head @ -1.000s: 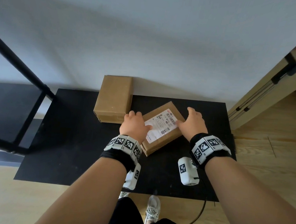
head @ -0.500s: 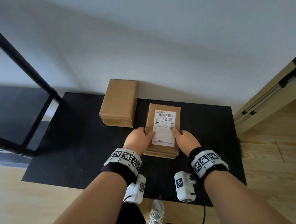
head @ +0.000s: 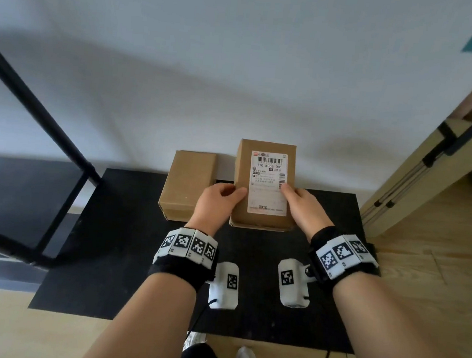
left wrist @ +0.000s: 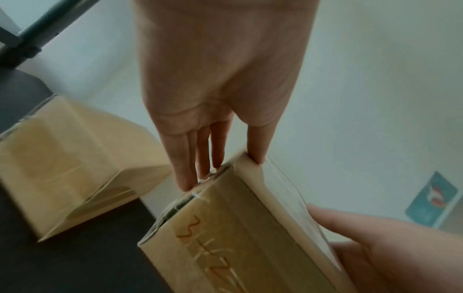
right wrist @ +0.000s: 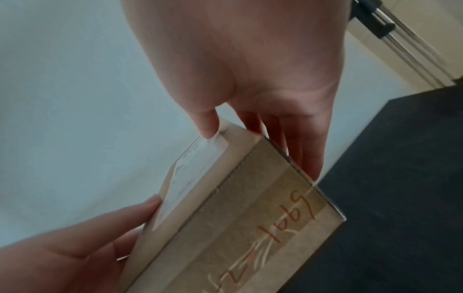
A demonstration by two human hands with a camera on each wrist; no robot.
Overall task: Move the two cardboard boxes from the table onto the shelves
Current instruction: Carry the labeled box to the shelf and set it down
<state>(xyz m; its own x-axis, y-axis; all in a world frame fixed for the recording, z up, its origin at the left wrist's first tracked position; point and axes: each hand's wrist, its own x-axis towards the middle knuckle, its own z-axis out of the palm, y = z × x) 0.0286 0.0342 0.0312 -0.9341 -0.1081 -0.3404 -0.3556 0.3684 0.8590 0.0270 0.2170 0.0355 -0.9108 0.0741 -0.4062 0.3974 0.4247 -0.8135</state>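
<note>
Table (head: pixel 122 269): black, against a white wall (head: pixel 211 61).
Shelf (head: pixel 11 192): left of the table.
Plain box (head: pixel 188 184): on the table's far edge.
Labelled box (head: pixel 263 184): held above the table, left hand (head: pixel 216 205) and right hand (head: pixel 302 208) gripping its sides.

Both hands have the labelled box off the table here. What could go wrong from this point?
1. The left hand and right hand hold the labelled box by its side edges, thumbs on top and fingers fairly straight beneath; it could slip or tilt.
2. The plain box sits close beside the left hand on the table; swinging left might knock it.
3. The black shelf frame stands to the left; the carried box could clip a bar.
</note>
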